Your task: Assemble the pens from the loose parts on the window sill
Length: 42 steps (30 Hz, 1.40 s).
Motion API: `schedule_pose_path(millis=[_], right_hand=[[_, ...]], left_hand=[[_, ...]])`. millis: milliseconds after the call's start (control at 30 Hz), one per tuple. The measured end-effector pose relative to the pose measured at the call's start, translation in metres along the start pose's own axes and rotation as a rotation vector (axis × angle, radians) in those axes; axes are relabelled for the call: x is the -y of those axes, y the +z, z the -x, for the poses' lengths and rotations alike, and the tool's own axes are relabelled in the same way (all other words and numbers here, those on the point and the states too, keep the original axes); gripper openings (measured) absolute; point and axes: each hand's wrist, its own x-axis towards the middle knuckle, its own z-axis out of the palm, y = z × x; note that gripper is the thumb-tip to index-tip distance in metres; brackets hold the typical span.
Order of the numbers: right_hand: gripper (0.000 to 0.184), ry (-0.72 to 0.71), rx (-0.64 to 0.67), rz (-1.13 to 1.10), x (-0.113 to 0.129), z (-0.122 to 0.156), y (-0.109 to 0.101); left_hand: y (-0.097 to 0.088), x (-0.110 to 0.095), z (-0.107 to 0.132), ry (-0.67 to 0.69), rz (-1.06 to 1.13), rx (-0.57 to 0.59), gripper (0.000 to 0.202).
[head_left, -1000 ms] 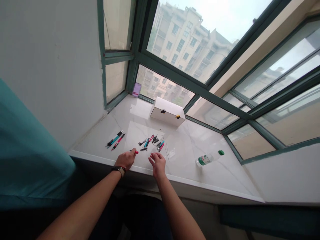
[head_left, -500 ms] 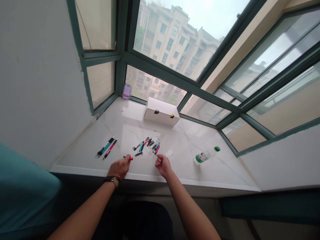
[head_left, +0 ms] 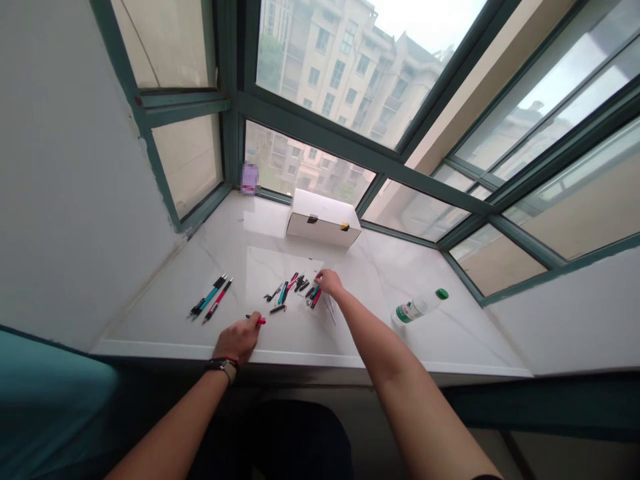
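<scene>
My left hand (head_left: 237, 339) is closed on a red and black pen part (head_left: 261, 321), held just above the near part of the sill. My right hand (head_left: 329, 281) reaches over the far right of a spread of pen parts, its fingertips pinched together; what lies between them is too small to make out. Below those fingers are red pen barrels (head_left: 315, 299). Blue pen barrels (head_left: 283, 292) and small black pen pieces (head_left: 301, 283) lie scattered in the middle. To the left, a red and black pen (head_left: 218, 301) rests beside a blue and black pen (head_left: 208, 297).
A white box (head_left: 324, 220) stands at the back against the window. On the right a clear bottle (head_left: 419, 308) with a green cap lies or leans on the white sill (head_left: 370, 333). A blurred purple item (head_left: 249, 179) sits in the far left corner.
My right hand has moved forward from the near side of the pile to its far right edge. My left hand keeps its hold on the red and black pen part, almost unmoved.
</scene>
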Motion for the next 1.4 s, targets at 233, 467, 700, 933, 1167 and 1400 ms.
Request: schedule_pose_path(millis=[233, 467, 700, 933, 1167, 1400], right_hand=[[0.012, -0.022, 0.097, 0.047, 0.003, -0.023, 0.007], [0.016, -0.086, -0.028, -0.123, 0.006, -0.002, 0.004], [0.028, -0.124, 0.027, -1.215, 0.055, 0.126, 0.068], [0.03, -0.029, 0.074, -1.701, 0.118, 0.18, 0.104], [0.029, 0.004, -0.011, -1.623, 0.129, 0.175, 0.106], [0.021, -0.086, -0.172, -1.292, 0.129, 0.187, 0.097]], left_hand=[[-0.003, -0.002, 0.0, -0.012, -0.007, 0.008, 0.035], [-0.006, -0.004, 0.002, -0.028, 0.006, -0.001, 0.037], [-0.009, -0.007, 0.004, -0.042, 0.043, 0.004, 0.042], [-0.008, -0.008, 0.006, -0.049, -0.022, -0.012, 0.043], [-0.009, -0.009, 0.006, -0.05, -0.05, -0.021, 0.038], [-0.013, -0.01, 0.007, -0.066, 0.0, -0.011, 0.041]])
